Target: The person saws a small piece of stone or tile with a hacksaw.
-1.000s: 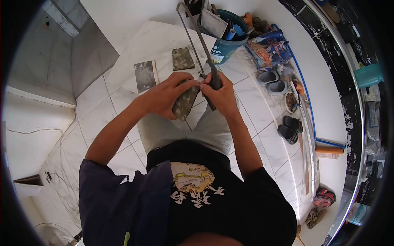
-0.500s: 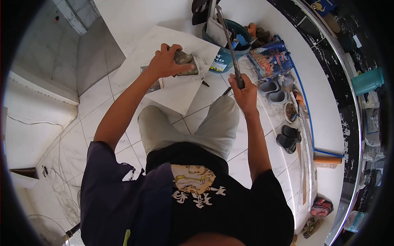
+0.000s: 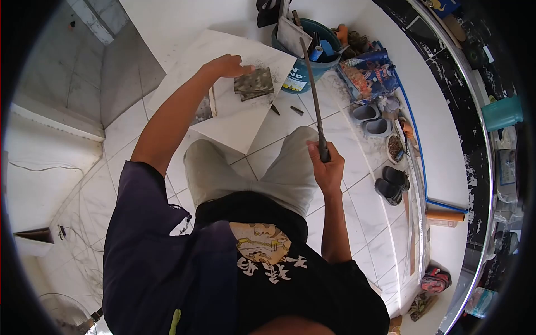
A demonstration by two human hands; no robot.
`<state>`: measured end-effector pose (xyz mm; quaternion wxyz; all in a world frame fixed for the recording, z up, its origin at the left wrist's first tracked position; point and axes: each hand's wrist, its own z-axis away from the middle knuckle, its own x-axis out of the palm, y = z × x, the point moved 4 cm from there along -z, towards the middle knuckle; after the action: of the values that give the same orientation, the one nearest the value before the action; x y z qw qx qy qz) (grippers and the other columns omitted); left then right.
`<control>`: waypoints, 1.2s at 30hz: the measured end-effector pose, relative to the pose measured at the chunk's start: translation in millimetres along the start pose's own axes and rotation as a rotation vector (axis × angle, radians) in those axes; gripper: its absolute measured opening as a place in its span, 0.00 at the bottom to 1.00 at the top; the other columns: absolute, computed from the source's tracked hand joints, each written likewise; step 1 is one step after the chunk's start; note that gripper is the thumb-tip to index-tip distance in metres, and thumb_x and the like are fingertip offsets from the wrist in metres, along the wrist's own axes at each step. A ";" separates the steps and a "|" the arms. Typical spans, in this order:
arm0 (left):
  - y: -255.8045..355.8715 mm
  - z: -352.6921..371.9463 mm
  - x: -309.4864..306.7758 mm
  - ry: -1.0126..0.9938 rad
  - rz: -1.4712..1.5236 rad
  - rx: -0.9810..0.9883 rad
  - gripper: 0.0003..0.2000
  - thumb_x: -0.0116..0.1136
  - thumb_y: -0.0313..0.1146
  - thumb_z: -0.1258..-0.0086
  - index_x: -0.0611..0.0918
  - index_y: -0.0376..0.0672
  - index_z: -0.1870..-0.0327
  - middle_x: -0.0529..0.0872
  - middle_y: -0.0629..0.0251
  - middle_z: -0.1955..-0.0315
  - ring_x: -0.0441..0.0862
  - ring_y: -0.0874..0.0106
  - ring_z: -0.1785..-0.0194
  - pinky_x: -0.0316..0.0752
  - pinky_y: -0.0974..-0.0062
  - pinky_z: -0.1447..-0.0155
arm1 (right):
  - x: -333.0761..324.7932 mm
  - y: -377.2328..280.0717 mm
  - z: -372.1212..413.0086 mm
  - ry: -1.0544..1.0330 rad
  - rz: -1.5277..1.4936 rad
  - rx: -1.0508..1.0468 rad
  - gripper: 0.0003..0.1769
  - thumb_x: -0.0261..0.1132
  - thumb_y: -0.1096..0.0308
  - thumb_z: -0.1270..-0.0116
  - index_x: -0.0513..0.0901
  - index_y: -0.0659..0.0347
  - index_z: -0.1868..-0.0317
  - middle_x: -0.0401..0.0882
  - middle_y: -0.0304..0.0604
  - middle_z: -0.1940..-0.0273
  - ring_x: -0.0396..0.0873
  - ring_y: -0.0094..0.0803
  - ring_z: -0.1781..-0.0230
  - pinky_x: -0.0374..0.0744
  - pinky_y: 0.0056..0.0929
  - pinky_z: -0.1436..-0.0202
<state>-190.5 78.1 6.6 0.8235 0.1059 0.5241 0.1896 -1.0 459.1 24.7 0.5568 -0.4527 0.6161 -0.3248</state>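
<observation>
My right hand [image 3: 330, 172] is closed round the dark handle of a long, narrow file [image 3: 314, 92], which points up and away from me. My left hand [image 3: 225, 66] reaches over a white board [image 3: 226, 135], fingers stretched out at the upper left edge of a small stack of dark mottled tiles [image 3: 255, 81]. Grey dust lies on the board beside this stack. Another dark piece [image 3: 204, 111] lies by the board's left side, partly behind my left forearm.
A teal bucket [image 3: 301, 84] of tools stands beyond the board. Right of it lie a colourful bag [image 3: 367, 75], grey clogs [image 3: 365, 113] and black shoes [image 3: 389, 191]. Two small dark tools, one of them a short rod [image 3: 296, 110], lie near the board. A blue pipe [image 3: 420, 162] runs along the right.
My left hand has come off the tile stack and moved left, baring its top. My right hand has drawn the file down toward me, a little to the left.
</observation>
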 end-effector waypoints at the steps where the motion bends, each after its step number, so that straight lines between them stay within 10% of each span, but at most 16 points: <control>1: -2.1 -12.2 5.0 0.118 -0.192 0.218 0.49 0.62 0.70 0.32 0.69 0.37 0.21 0.75 0.46 0.28 0.79 0.48 0.31 0.78 0.52 0.32 | 2.2 4.5 2.0 0.000 -0.004 0.003 0.14 0.73 0.60 0.23 0.89 0.66 0.54 0.71 0.30 0.79 0.65 0.18 0.76 0.68 0.23 0.71; 4: 15.5 -8.2 17.9 0.103 -0.068 0.429 0.47 0.79 0.54 0.43 0.72 0.39 0.23 0.75 0.48 0.31 0.75 0.51 0.26 0.71 0.51 0.26 | 8.0 10.7 3.2 0.015 -0.072 0.021 0.14 0.73 0.60 0.23 0.89 0.65 0.55 0.70 0.29 0.79 0.64 0.17 0.76 0.67 0.22 0.71; 12: 26.4 2.4 30.0 0.124 -0.166 0.215 0.54 0.83 0.51 0.56 0.72 0.32 0.27 0.76 0.43 0.36 0.78 0.49 0.33 0.74 0.50 0.28 | 16.7 -1.4 2.1 -0.003 -0.110 0.036 0.14 0.73 0.60 0.23 0.88 0.65 0.58 0.70 0.28 0.78 0.64 0.16 0.75 0.66 0.22 0.71; 17: 8.4 30.7 3.5 0.264 0.427 -0.006 0.57 0.86 0.56 0.56 0.68 0.28 0.29 0.82 0.43 0.43 0.86 0.57 0.41 0.89 0.60 0.51 | 19.7 -7.1 5.7 -0.040 -0.092 0.076 0.14 0.73 0.61 0.23 0.87 0.65 0.58 0.69 0.27 0.78 0.63 0.15 0.75 0.65 0.22 0.72; 25: 3.0 49.9 58.0 0.331 1.077 -0.071 0.38 0.66 0.33 0.25 0.58 0.47 0.19 0.81 0.46 0.41 0.90 0.56 0.51 0.95 0.60 0.51 | 38.7 6.4 4.7 -0.122 -0.136 0.123 0.12 0.71 0.61 0.22 0.89 0.64 0.56 0.72 0.26 0.75 0.62 0.14 0.73 0.64 0.21 0.69; 30: -18.0 74.0 44.3 0.340 0.735 -0.085 0.35 0.64 0.32 0.24 0.60 0.45 0.19 0.82 0.41 0.40 0.92 0.55 0.58 0.90 0.62 0.55 | 39.9 3.4 9.2 -0.130 -0.147 0.106 0.14 0.73 0.61 0.23 0.86 0.64 0.59 0.66 0.24 0.78 0.62 0.14 0.76 0.63 0.22 0.72; 36: -54.4 57.2 24.2 0.626 0.336 0.192 0.47 0.75 0.41 0.34 0.59 0.45 0.17 0.73 0.42 0.28 0.80 0.51 0.31 0.77 0.57 0.29 | 39.9 -6.2 12.8 -0.073 -0.440 0.100 0.17 0.68 0.58 0.19 0.84 0.66 0.45 0.75 0.28 0.72 0.70 0.16 0.71 0.71 0.20 0.66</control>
<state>-118.7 40.5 -9.1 0.5668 0.2043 0.7415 0.2954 13.9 421.4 12.5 0.5163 -0.5596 0.4649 -0.4518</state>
